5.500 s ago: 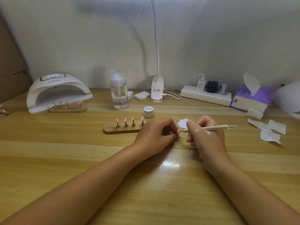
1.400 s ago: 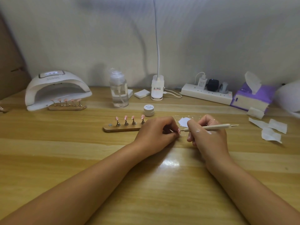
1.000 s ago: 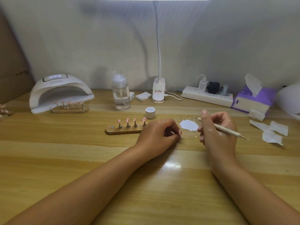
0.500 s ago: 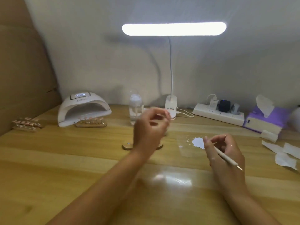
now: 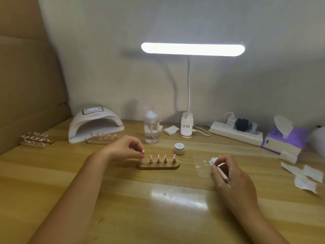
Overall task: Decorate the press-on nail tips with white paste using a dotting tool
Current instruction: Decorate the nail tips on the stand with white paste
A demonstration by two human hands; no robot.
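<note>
On the desk point(image 5: 123, 208), the left hand point(image 5: 126, 148) hangs over the left end of the wooden stand point(image 5: 159, 166). Its grip is pinched together on a pink nail tip point(image 5: 143, 151), just above the stand's one vacant spot. The right hand point(image 5: 232, 178), well right of the stand, has its grip closed round the dotting tool point(image 5: 222, 175).

The main risk, I judge, is at the stand. Four mounted tips point(image 5: 165, 157) crowd along it, so a crooked descent could knock the nearest one, or the fingers could smear wet paste on the held tip.

The tool's long axis slants. Its working end points away from the person and slightly left, into the white paste point(image 5: 213, 160) right of the stand, and its back end lies toward the wrist. Too deep a dip would load a blob. The held tip seems upright, though blur hides its exact tilt
</note>
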